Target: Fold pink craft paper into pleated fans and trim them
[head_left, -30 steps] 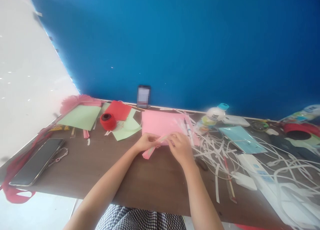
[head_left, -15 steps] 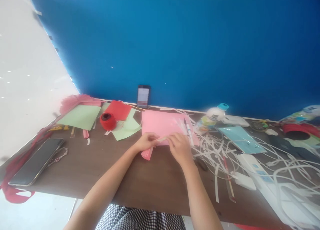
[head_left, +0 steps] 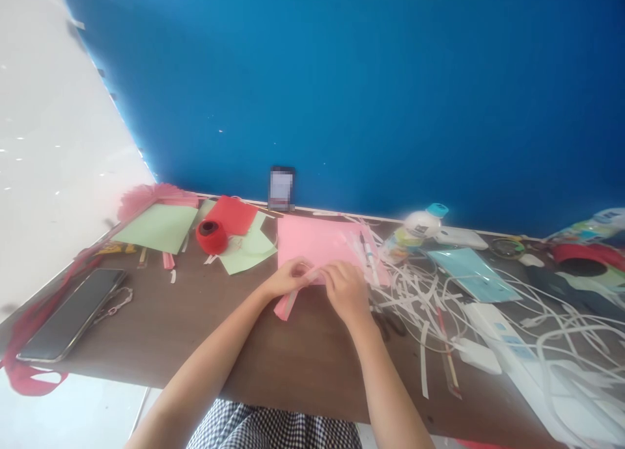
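Note:
Both my hands meet over the brown table, just in front of a pink paper sheet. My left hand is closed in a pinch on a narrow folded pink paper strip that hangs down and to the left from its fingers. My right hand is closed on the other end of the same strip, fingers curled, touching the left hand's fingertips. A pen lies on the pink sheet just beyond the right hand.
A red thread spool, green paper sheets and red paper lie at the left; a phone rests near the left edge. Another phone leans on the blue wall. White paper strips, a bottle and scissors clutter the right.
The hands have drawn a little closer together and shifted slightly left. The hanging end of the pink strip has swung a bit.

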Motion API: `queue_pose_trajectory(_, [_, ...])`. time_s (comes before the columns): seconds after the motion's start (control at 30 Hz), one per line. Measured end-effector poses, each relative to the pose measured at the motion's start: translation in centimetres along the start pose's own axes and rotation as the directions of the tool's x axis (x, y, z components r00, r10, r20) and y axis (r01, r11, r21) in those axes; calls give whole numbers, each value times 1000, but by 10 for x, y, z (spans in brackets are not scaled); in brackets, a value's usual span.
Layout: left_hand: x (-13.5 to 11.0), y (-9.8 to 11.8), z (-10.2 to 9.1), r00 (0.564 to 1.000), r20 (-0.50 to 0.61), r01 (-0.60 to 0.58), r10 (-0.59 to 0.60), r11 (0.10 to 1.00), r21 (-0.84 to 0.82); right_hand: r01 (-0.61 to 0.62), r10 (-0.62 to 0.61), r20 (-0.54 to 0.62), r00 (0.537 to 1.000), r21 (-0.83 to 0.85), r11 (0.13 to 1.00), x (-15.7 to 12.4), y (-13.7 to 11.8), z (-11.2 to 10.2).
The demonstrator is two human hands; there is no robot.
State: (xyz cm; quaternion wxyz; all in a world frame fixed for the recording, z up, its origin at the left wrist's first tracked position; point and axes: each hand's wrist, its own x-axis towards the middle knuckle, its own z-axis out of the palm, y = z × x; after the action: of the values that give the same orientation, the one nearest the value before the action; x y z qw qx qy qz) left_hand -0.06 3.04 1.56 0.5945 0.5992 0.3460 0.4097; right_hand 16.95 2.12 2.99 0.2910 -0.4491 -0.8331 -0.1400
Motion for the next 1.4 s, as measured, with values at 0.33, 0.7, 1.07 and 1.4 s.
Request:
queue_pose_trajectory(0.33, [0, -2, 7, 1000, -10, -21, 23, 989, 147, 5, -9, 26, 1000, 145, 989, 1, -2, -1])
queue_pose_trajectory(0.7, [-3, 7, 7, 993, -95, -25, 76, 891, 454, -11, 3, 41, 999, 211, 977, 0, -4, -1])
queue_pose_trajectory(1.07, [-2, 4, 6, 997, -71, 10, 3, 984, 180, 91, -91, -3, 996, 53, 994, 1, -6, 1])
queue_pose_trajectory(1.4, [6, -5, 5, 958, -248, -25, -142, 822, -569, -339, 625, -292, 724, 638, 691, 2, 4, 3])
